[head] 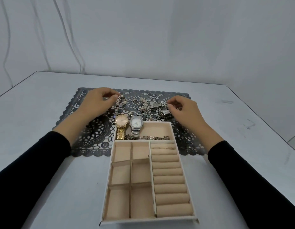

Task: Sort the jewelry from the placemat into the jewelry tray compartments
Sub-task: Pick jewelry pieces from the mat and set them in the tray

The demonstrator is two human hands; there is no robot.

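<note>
A beige jewelry tray (110, 164) lies near me, its far end over a dark lace placemat (94, 138). Its far compartment holds a gold watch (121, 124), a silver watch (136, 125) and a chain bracelet (156, 138). Two rings (163, 148) sit in the top ring roll. Loose silver jewelry (144, 104) and a small square watch (165, 112) are heaped on the mat. My left hand (97, 101) hovers with thumb and forefinger close together beside a ring (122, 98). My right hand (183, 111) curls its fingers at the heap's right edge. Whether either hand pinches anything is unclear.
The tray's six small square compartments (140, 176) hold nothing, and the lower ring rolls (170, 187) are bare. The white table (234, 113) ends at a wall behind the mat. Its right edge drops off beside a tiled floor (294, 139).
</note>
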